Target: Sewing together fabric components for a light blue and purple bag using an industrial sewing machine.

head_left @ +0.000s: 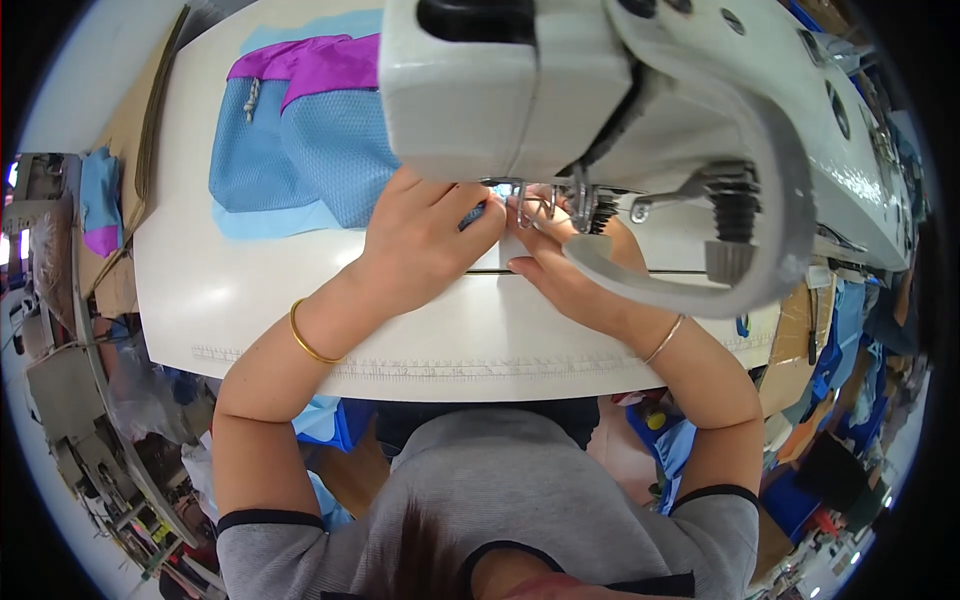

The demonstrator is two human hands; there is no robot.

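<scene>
A white sewing machine [480, 110] stands over both my hands. My left hand [425, 240] is closed with its fingers curled, just left of the needle area. A bit of blue mesh fabric [472, 214] shows between its fingers. My right hand [575, 270] comes in from the other side, its fingertips meeting the left ones under the machine head. Its fingers look pinched, but the presser parts [545, 205] partly cover them, and what they hold is hidden. Left of the machine lie blue mesh pouches [260, 150] with purple tops [320, 65] and a drawcord.
The white table [270, 290] has a printed ruler strip [440, 370] along its near edge. A curved grey guard [790, 200] juts out on the right. Blue cloth [845, 330] and cardboard lie beyond the right edge. A blue-and-purple piece [100, 200] hangs at far left.
</scene>
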